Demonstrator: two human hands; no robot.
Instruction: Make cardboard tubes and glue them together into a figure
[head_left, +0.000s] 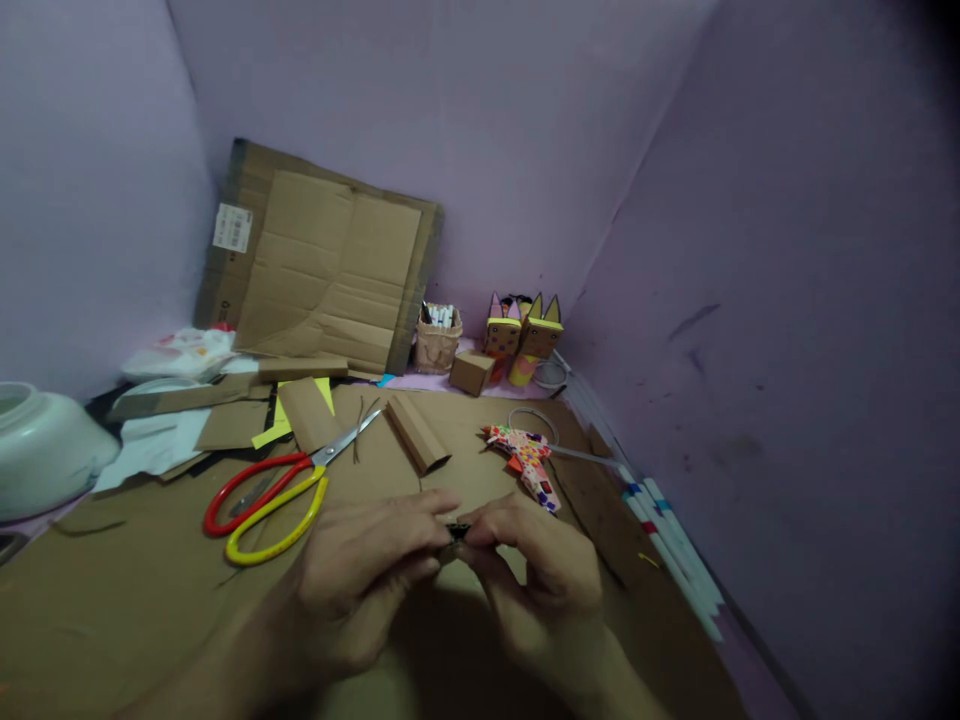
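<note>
Small dark piece (455, 533), held at lower centre of frame

Left hand (360, 570): fingers bent and nearly together, fingertips on the piece's left end. Right hand (544, 575): thumb and forefinger pinched in, gripping its right end. Piece: brown-edged, largely hidden by fingers.

Just above, at centre: one folded cardboard strip (416, 433), lying slantwise. Right of centre: one glue gun (525, 460), multicoloured pattern. Left of centre: one pair of scissors (322, 456), one handle red, one yellow.

Lower right: several white markers (679, 550), side by side. Above centre: one small cardboard box (472, 373); beside it, one pen holder (438, 350), filled. Upper left: one large cardboard panel (330, 270), leaning on the wall (487, 120). Far left: one pale rounded pot (49, 455).
</note>
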